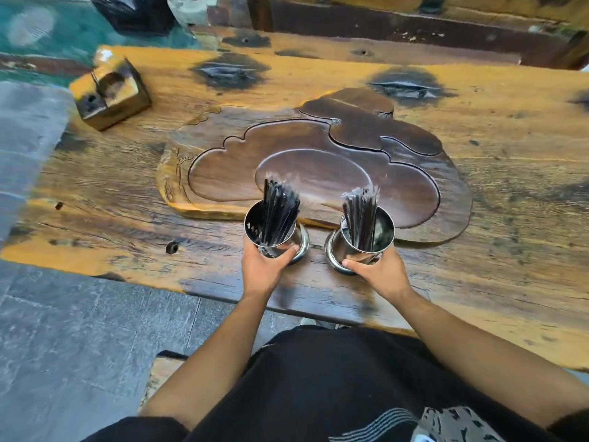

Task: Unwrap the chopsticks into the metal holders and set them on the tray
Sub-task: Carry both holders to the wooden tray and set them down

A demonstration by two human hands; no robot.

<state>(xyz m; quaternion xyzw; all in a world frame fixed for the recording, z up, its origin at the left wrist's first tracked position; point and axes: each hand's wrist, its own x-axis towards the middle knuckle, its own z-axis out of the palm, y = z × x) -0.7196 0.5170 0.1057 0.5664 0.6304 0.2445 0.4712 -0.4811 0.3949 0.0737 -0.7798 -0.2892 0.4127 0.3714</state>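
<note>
Two shiny metal holders stand side by side at the near edge of a dark carved wooden tray [414,193]. The left holder [255,224] is full of black chopsticks [279,215], and my left hand [264,266] grips its near side. The right holder [384,229] also carries a bunch of black chopsticks [361,215], still in clear wrapping at their tips, and my right hand [376,269] grips its near side. Both holders have flared bases that sit on the wooden table [111,224] just in front of the tray.
A small wooden block with holes [110,94] sits at the table's far left. A wooden bench [414,30] runs behind the table. Grey stone floor [79,330] lies to the left, and a dark bag [134,11] stands at the far side.
</note>
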